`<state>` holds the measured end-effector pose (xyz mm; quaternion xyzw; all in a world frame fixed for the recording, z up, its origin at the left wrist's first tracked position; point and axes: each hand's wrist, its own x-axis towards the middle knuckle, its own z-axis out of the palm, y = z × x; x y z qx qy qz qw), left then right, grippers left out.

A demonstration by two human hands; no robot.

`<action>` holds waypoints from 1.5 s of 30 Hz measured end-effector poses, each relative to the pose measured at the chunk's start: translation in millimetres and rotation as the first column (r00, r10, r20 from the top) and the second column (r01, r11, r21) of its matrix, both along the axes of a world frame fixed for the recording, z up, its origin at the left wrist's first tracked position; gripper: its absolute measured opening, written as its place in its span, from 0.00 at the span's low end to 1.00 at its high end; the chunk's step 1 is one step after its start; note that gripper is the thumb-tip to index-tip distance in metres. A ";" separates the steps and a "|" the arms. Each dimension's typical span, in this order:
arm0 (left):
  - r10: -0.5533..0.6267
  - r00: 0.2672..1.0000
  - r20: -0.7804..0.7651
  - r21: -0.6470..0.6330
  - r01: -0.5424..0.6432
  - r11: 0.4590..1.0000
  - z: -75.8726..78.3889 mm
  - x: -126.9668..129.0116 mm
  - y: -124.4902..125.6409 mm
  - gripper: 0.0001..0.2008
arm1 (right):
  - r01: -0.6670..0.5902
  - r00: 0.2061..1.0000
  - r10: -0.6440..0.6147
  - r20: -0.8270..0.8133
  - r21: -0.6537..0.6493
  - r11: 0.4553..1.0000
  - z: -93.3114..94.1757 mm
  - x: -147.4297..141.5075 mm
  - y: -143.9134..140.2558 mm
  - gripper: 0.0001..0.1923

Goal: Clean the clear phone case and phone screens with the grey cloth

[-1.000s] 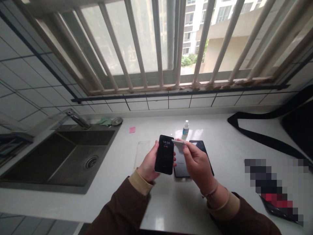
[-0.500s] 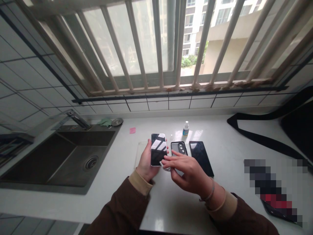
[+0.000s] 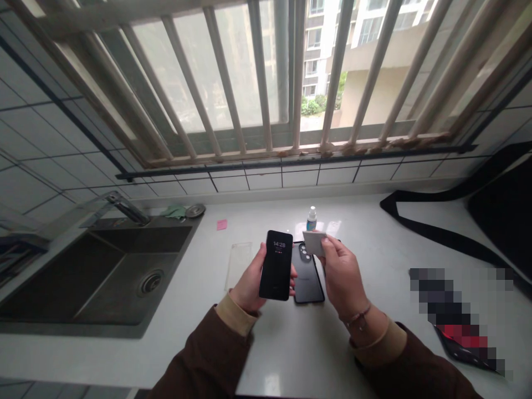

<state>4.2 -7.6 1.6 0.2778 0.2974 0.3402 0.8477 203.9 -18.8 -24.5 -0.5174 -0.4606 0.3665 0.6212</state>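
My left hand [image 3: 248, 284] is wrapped round a smartphone [image 3: 276, 271], held upright above the counter with its dark screen facing me and showing 14:28. In my right hand [image 3: 343, 275], thumb and fingers pinch a small flat grey cloth [image 3: 315, 242], which looks folded into a square. It is apart from the phone, to its upper right. Below and between the hands lies a black phone case [image 3: 308, 280] with camera cutouts. A clear phone case [image 3: 238, 259] rests left of the phone. The white spray bottle [image 3: 311, 218] stands behind the cloth, its lower part hidden.
A sink [image 3: 137, 260] with a faucet [image 3: 128, 209] is at the left. Near it are a green rag [image 3: 173, 211] and a pink note [image 3: 221, 224]. A black strap [image 3: 436, 221] and a blurred-out object [image 3: 457, 316] lie on the right. A barred window is ahead.
My right hand has lifted the cloth off the phone's lower edge, up and to the right. The phone's screen has lit with the time. The dark tablet-like slab is now mostly hidden behind my right hand.
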 end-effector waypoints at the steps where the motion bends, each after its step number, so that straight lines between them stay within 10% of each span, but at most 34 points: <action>1: -0.039 0.999 -0.019 0.003 0.039 0.999 -2.0 0.5 -1.4 0.38 | 0.003 1.000 -0.003 0.004 -0.017 1.000 -0.8 -0.7 0.9 0.25; 10: -0.098 0.970 -0.222 0.017 0.104 0.994 -8.8 4.7 -9.0 0.33 | -0.080 0.931 0.028 0.365 0.128 0.989 11.2 -8.8 -12.7 0.18; 24: -0.231 0.923 -0.307 0.104 0.274 0.956 -15.8 2.2 -10.3 0.43 | -0.331 0.734 -0.070 0.675 0.446 0.831 12.2 -9.4 -13.7 0.25; 35: 0.035 0.998 0.057 -0.007 -0.035 0.999 -17.7 17.9 -8.0 0.46 | -0.570 0.597 0.018 0.802 0.408 0.713 19.0 -17.9 -18.4 0.23; 45: 0.137 0.991 0.005 -0.172 -0.134 0.976 -8.4 16.1 -7.6 0.32 | -0.665 0.526 0.114 0.843 0.324 0.673 27.2 -24.5 -28.0 0.22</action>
